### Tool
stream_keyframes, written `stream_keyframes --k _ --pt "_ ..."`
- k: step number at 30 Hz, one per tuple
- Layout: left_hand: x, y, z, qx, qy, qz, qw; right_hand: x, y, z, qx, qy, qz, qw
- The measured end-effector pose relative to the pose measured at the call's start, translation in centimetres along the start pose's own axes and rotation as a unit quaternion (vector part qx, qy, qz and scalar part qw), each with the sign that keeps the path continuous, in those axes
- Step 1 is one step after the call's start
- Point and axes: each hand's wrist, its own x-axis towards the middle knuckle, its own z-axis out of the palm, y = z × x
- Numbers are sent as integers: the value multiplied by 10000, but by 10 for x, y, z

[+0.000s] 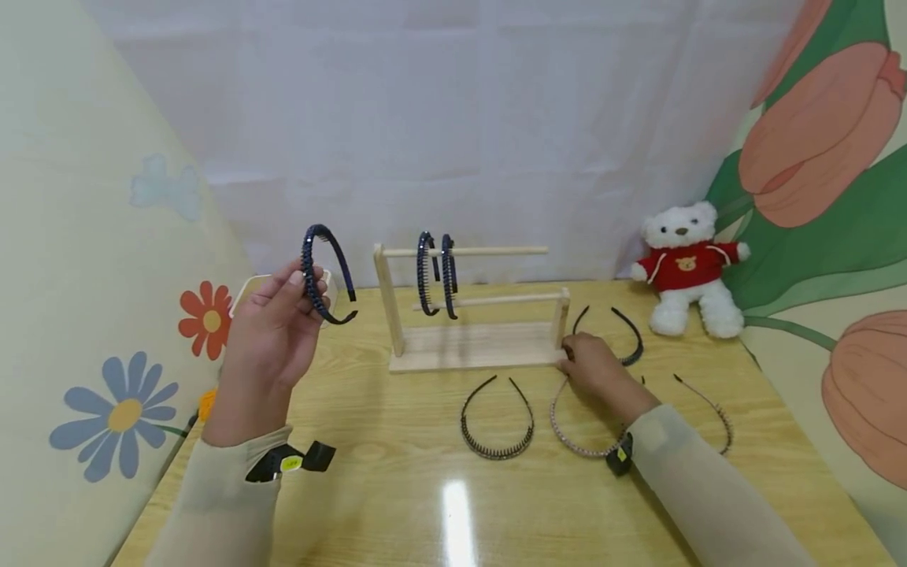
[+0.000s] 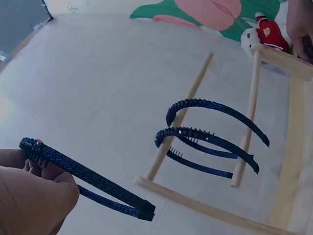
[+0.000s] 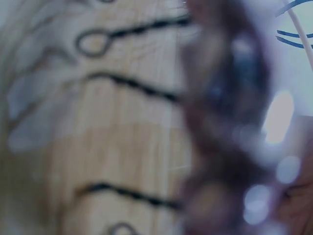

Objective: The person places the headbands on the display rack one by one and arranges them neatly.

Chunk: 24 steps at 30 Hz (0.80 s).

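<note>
My left hand (image 1: pixel 278 327) pinches a dark navy headband (image 1: pixel 309 268) with inner teeth, raised left of the wooden headband rack (image 1: pixel 388 303). Its ends point right in the head view. Two similar dark headbands hang over the rack's rods: a left one (image 1: pixel 423 276) and a right one (image 1: pixel 448 276). At the rack's right end, my right hand (image 1: pixel 602 374) grips the foot of the post with curled fingers; its fingertips are partly hidden. Behind that hand lies a dark headband (image 1: pixel 633 357), and under the wrist a pale beaded headband (image 1: pixel 563 441). The right wrist view is mostly blurred.
On the table (image 1: pixel 397 488) a dark toothed headband (image 1: pixel 496 453) lies in front of the rack, and a thin headband (image 1: pixel 723 417) lies to the right. A white teddy bear (image 1: pixel 683 264) in a red sweater sits back right. White cloth (image 1: pixel 460 142) hangs behind.
</note>
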Motion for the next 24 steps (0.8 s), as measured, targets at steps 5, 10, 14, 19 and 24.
stream_keyframes --k 5,10,14,19,24 --pt "10 4 23 -248 -287 284 9989 -1 1 0 26 27 -77 10000" --pt "21 6 44 -340 -421 449 9975 -1 2 1 -5 35 -131 9999" --pt "33 3 54 -382 -418 446 9974 0 1 0 -21 50 -103 9999" --pt "48 -6 54 -223 -293 395 9985 2 0 0 -17 53 -108 9999" --pt "60 -16 49 18 -186 395 9990 3 -1 1 -19 45 -117 9999"
